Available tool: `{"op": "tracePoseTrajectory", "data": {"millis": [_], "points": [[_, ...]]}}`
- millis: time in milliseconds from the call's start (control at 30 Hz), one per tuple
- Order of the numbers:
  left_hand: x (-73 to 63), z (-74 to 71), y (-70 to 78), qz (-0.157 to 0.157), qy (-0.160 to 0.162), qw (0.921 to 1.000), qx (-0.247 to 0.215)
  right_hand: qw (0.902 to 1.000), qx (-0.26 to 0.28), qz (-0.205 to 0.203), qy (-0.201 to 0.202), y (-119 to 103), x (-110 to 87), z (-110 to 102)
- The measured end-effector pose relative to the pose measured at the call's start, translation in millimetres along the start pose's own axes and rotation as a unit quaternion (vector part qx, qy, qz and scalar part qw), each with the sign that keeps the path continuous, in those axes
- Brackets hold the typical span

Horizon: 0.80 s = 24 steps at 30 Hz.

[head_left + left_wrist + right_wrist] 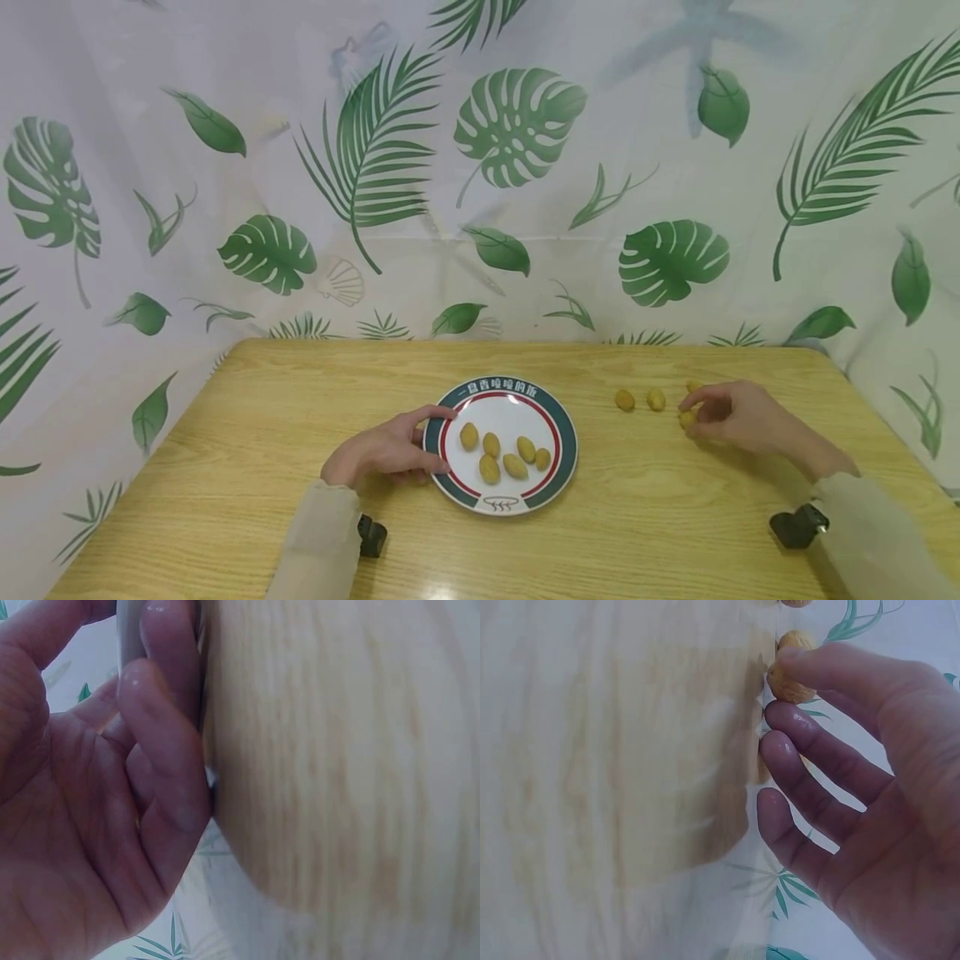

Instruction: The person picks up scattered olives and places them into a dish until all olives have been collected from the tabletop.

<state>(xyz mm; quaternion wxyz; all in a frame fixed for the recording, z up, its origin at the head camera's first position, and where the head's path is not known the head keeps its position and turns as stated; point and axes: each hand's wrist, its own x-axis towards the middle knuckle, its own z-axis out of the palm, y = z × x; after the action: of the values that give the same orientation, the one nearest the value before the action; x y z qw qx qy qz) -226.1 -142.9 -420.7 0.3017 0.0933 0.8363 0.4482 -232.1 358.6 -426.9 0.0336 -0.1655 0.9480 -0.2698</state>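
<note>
A white plate [465, 492] with a dark green rim and a red ring holds several walnuts [515, 466]. My left hand [390, 448] grips its left edge, with fingers over the rim; in the left wrist view other fingers [161, 727] curl under the pale plate edge [131, 634]. Off to the right, my right hand [738, 417] pinches a wrinkled walnut [791, 681] between thumb and forefinger, at the tabletop. Another walnut [694, 387] lies just behind that hand, partly hidden by it.
Two more walnuts, a darker walnut [625, 400] and a yellower walnut [656, 399], sit on the wooden table [622, 533] between plate and right hand. A leaf-printed curtain [540, 275] hangs behind the table and along its sides.
</note>
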Motion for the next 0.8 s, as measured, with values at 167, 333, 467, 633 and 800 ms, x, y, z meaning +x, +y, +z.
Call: {"op": "tracePoseTrajectory", "data": {"millis": [167, 333, 467, 633, 800], "points": [[1.3, 1.0, 1.3, -0.003, -0.001, 1.0, 0.003, 0.9999, -0.008, 0.003, 0.008, -3.1, -3.0, 1.6], [-0.7, 1.0, 1.8, -0.007, 0.002, 1.0, 0.005, 0.9998, -0.006, 0.008, 0.017, -9.9, -4.5, 3.8], [-2.4, 0.5, 0.9, -0.01, 0.006, 0.9999, 0.005, 0.9997, 0.0, 0.001, 0.024, -15.3, -5.4, 6.9], [-2.9, 1.1, 1.9, -0.016, 0.009, 0.9998, 0.007, 0.9993, 0.011, -0.012, 0.034, -19.9, -7.8, 10.9], [-1.4, 1.8, 2.2, -0.015, 0.009, 0.9998, 0.007, 0.9979, 0.013, -0.041, 0.049, -24.5, -7.2, 13.8]]}}
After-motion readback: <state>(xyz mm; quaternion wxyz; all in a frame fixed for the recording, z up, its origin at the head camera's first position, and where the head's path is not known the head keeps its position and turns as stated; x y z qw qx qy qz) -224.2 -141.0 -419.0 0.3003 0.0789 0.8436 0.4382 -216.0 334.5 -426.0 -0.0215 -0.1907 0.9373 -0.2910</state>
